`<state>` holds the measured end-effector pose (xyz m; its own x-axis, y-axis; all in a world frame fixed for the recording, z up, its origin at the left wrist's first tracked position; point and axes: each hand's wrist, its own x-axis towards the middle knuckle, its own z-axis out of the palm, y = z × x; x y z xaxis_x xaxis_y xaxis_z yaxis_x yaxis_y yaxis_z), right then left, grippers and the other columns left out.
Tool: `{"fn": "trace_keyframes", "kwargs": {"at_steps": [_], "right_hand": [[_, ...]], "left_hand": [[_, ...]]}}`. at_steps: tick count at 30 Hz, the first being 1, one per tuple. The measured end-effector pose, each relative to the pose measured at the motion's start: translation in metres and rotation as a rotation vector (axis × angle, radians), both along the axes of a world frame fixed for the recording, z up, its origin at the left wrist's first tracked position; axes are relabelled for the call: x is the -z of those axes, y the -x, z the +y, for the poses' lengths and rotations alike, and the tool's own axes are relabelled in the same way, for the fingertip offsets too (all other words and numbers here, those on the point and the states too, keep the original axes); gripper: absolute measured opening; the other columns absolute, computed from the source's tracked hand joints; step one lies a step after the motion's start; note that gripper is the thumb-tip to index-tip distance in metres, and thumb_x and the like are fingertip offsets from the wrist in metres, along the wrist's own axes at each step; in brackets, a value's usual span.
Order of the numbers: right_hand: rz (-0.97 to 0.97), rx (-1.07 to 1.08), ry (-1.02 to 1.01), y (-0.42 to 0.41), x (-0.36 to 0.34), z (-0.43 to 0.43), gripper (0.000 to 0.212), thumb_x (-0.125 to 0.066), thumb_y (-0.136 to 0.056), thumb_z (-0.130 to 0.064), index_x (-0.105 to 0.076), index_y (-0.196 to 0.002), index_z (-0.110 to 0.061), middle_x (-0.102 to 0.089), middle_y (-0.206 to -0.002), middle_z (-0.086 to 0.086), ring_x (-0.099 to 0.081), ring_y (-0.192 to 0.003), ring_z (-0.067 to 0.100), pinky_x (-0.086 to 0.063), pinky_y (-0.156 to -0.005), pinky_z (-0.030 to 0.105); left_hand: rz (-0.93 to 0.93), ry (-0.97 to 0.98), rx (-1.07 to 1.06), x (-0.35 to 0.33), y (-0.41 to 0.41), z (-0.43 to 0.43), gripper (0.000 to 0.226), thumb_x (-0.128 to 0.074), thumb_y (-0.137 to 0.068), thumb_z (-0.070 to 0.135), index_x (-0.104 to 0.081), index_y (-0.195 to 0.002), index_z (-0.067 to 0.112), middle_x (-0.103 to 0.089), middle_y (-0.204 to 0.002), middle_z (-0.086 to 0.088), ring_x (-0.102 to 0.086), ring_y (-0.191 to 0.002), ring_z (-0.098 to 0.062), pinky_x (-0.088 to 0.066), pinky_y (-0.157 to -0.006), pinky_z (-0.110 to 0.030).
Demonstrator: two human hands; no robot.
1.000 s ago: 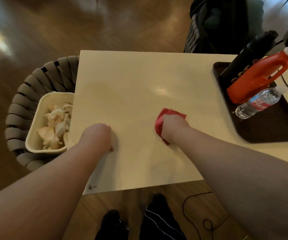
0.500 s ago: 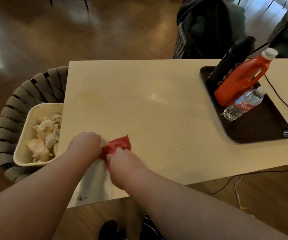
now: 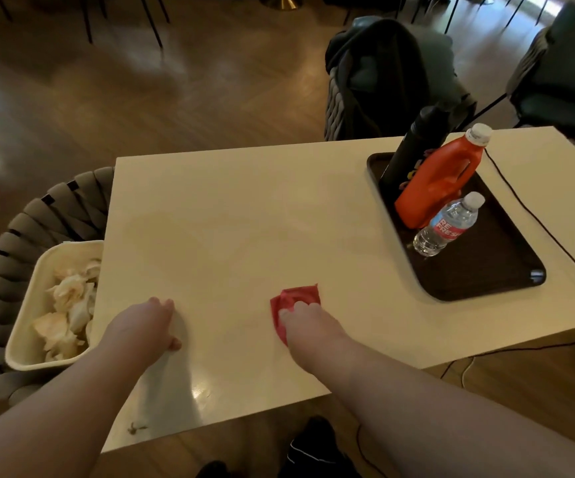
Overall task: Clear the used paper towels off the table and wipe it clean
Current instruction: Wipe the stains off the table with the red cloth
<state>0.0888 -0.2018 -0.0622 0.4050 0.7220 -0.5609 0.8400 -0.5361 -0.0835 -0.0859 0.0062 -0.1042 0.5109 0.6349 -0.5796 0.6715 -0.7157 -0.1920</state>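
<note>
My right hand (image 3: pixel 308 320) presses a red cloth (image 3: pixel 294 298) flat on the cream table (image 3: pixel 244 215), near the front middle. My left hand (image 3: pixel 144 326) rests palm down on the tabletop near the left edge, fingers loosely curled, holding nothing. Crumpled used paper towels (image 3: pixel 68 305) fill a cream bin (image 3: pixel 29 305) standing on a woven chair just left of the table. A small brownish scrap (image 3: pixel 136 428) lies at the table's front left corner.
A dark tray (image 3: pixel 486 270) at the right holds an orange jug (image 3: pixel 441 177), a water bottle (image 3: pixel 446 225) and a black bottle (image 3: pixel 413 143). A black cable (image 3: pixel 534 215) runs over the table's right side. A chair with dark clothing (image 3: pixel 382 77) stands behind.
My right hand has slid the red cloth from beside my left hand back toward the right. My left hand has stayed in place on the table.
</note>
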Motion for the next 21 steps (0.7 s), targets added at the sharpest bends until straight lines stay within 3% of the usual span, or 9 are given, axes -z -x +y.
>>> {"fn": "trace_keyframes", "kwargs": {"at_steps": [7, 10, 14, 18, 21], "right_hand": [[0.028, -0.064, 0.045, -0.011, 0.012, 0.002, 0.045, -0.054, -0.095, -0.01, -0.05, -0.139, -0.017, -0.052, -0.132, 0.011, -0.05, -0.117, 0.031, -0.051, -0.095, 0.041], [0.062, -0.039, 0.039, -0.021, 0.011, 0.003, 0.049, -0.062, -0.092, -0.015, -0.052, -0.139, -0.026, -0.052, -0.13, 0.008, -0.053, -0.115, 0.029, -0.053, -0.093, 0.04], [0.187, 0.257, -0.127, -0.026, 0.002, -0.012, 0.042, -0.059, -0.09, -0.017, -0.058, -0.131, -0.027, -0.052, -0.127, 0.002, -0.056, -0.111, 0.027, -0.052, -0.094, 0.04], [0.216, 0.521, -0.343, -0.034, -0.01, -0.036, 0.033, -0.052, -0.09, -0.012, -0.064, -0.121, -0.018, -0.058, -0.122, 0.005, -0.058, -0.111, 0.026, -0.049, -0.095, 0.035], [0.21, 0.672, -0.437, -0.05, -0.017, -0.066, 0.039, -0.056, -0.092, -0.017, -0.062, -0.13, -0.021, -0.057, -0.125, 0.002, -0.057, -0.113, 0.023, -0.048, -0.094, 0.03]], "left_hand": [[0.041, 0.04, -0.032, -0.008, -0.005, -0.003, 0.079, -0.067, -0.089, 0.054, -0.033, -0.152, 0.019, -0.048, -0.137, -0.004, -0.058, -0.121, -0.025, -0.051, -0.09, -0.035], [0.007, 0.035, -0.024, -0.011, -0.004, -0.002, 0.078, -0.066, -0.089, 0.056, -0.036, -0.151, 0.02, -0.052, -0.133, -0.002, -0.058, -0.119, -0.022, -0.052, -0.091, -0.032], [0.045, 0.046, -0.028, -0.018, -0.009, -0.001, 0.072, -0.069, -0.083, 0.059, -0.049, -0.142, 0.022, -0.061, -0.122, 0.002, -0.061, -0.113, -0.019, -0.053, -0.094, -0.033], [0.11, 0.101, -0.074, -0.04, -0.044, -0.028, 0.057, -0.065, -0.082, 0.067, -0.06, -0.123, 0.029, -0.063, -0.119, 0.006, -0.061, -0.117, -0.025, -0.04, -0.107, -0.053], [-0.17, 0.191, 0.13, -0.059, -0.096, -0.08, 0.047, -0.063, -0.092, 0.052, -0.058, -0.135, 0.033, -0.059, -0.126, 0.006, -0.061, -0.116, -0.021, -0.052, -0.097, -0.041]]}}
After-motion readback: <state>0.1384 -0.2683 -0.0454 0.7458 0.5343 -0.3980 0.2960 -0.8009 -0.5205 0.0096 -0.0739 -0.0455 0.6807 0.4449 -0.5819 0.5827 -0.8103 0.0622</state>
